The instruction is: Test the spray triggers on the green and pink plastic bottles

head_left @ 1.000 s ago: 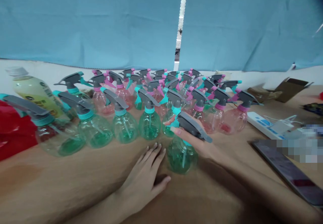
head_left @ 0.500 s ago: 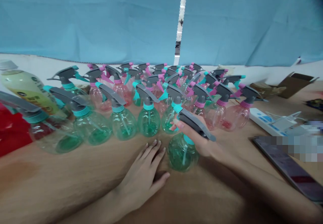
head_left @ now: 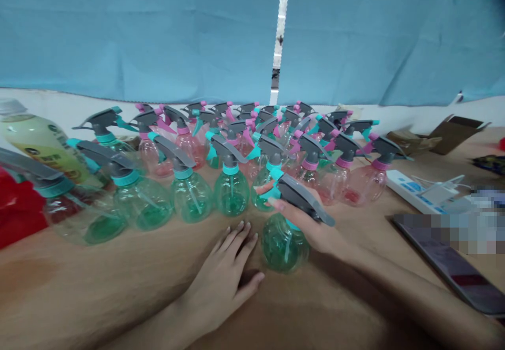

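My right hand [head_left: 305,221] is wrapped round the neck and trigger of a green spray bottle [head_left: 284,247] with a grey and turquoise head. That bottle stands close to upright at the front, with a thin tube inside. Its palm side hides part of the neck. Flat on the table [head_left: 158,287], my left hand [head_left: 224,266] lies with fingers stretched out, beside the bottle and holding nothing. Just behind both hands is a front row of green spray bottles [head_left: 232,195], with pink spray bottles [head_left: 365,179] at its right end.
More pink and green spray bottles crowd behind the front row. A large yellow-green bottle [head_left: 43,145] and a red bag [head_left: 18,208] are at left. On the right are a white power strip [head_left: 410,187], a phone [head_left: 445,260] and an open cardboard box [head_left: 455,133]. Blue cloth [head_left: 158,34] hangs behind.
The view has shifted very slightly. My right fingers sit a little differently at the spray bottle's trigger, one now reaching further left. My left hand stays in place.
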`<move>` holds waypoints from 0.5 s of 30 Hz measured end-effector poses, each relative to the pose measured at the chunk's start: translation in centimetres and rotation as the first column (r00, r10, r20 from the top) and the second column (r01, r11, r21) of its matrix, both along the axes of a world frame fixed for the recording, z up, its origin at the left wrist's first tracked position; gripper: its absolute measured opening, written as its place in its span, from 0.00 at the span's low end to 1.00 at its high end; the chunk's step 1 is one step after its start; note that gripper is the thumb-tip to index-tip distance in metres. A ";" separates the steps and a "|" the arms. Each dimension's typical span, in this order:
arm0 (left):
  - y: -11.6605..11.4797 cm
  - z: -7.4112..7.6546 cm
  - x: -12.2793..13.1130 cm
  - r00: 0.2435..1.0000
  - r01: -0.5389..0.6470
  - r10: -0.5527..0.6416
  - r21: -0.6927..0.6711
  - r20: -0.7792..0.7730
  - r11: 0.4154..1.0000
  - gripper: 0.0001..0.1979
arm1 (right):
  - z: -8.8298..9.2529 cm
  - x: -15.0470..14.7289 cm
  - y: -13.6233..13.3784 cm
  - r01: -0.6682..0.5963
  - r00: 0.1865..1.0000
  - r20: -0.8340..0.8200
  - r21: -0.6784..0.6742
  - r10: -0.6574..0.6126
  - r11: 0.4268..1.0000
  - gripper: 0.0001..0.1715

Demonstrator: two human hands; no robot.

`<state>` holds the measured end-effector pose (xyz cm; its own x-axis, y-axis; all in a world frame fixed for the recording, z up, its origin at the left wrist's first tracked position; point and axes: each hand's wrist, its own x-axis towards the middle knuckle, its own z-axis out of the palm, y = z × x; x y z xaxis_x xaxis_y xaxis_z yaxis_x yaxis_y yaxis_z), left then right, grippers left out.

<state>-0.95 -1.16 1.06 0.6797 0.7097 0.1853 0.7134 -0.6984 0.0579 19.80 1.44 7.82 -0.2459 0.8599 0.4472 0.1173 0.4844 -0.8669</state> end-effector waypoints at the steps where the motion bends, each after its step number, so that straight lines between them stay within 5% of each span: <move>1: 0.0 0.0 0.0 1.000 0.001 -0.001 0.000 0.002 1.000 0.30 | 0.0 0.0 0.0 0.007 1.000 0.005 -0.004 -0.007 1.000 0.11; 15: 0.1 0.1 -0.1 1.000 0.001 -0.002 -0.021 -0.016 1.000 0.30 | 0.0 0.0 0.3 0.015 0.999 0.034 0.025 -0.016 1.000 0.12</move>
